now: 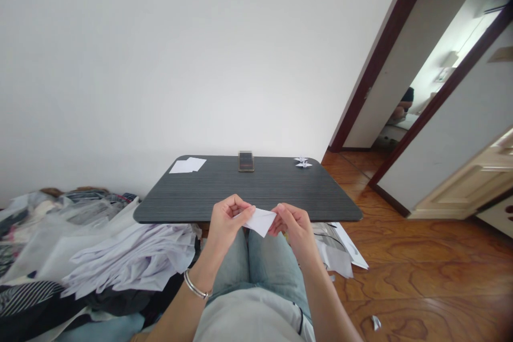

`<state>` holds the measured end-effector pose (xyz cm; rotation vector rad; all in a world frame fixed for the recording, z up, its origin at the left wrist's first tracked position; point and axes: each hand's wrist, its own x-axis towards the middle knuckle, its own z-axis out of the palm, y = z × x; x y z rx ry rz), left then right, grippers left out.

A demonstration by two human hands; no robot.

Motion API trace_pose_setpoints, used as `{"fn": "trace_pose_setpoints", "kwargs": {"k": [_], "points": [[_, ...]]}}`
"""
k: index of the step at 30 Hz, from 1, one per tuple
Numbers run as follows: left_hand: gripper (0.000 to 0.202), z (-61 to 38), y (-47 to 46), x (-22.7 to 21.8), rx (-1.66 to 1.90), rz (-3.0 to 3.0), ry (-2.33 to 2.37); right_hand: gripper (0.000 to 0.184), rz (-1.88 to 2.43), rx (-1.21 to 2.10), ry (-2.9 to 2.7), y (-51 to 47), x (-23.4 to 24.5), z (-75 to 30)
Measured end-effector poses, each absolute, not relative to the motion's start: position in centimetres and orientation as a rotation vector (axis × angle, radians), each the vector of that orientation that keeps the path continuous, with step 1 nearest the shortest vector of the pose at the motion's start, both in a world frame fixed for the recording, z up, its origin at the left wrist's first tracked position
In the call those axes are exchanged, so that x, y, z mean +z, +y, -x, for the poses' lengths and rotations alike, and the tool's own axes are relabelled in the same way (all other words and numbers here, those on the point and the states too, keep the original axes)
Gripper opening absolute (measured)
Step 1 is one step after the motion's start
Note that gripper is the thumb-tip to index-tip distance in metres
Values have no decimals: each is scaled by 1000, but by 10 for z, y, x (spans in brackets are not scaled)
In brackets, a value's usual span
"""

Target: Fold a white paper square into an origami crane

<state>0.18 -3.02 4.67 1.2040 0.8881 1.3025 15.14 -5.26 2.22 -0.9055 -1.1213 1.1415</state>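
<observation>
Two hands hold above the jeans (248, 259), just near of the dark table (256, 189): the left hand (226, 219), fingers curled together, clamps the left end of a folded white paper (260, 222); the right hand (292, 228), fingertips pinched together, clamps its right end, little room between them.

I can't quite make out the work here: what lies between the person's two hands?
The head view shows a folded white paper between them, pinched by the left hand and the right hand.

Folded white paper (260, 222), pointed corner down, pinched between left hand (228, 220) and right hand (292, 228).
</observation>
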Motion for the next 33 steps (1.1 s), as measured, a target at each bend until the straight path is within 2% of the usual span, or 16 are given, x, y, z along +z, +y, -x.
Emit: {"fn": "trace_pose_setpoints", "kwargs": {"k": [13, 23, 29, 33], "points": [[22, 0, -30, 42, 1361, -1346, 923, 27, 870, 1141, -1147, -53, 22, -153], [14, 1, -34, 45, 1291, -1782, 978, 26, 917, 1021, -1213, -56, 25, -152], [9, 4, -31, 43, 1265, -1830, 913, 34, 895, 1110, -1202, -55, 25, -152], [10, 4, -32, 42, 1271, -1809, 911, 31, 915, 1138, -1198, -53, 24, -151]]}}
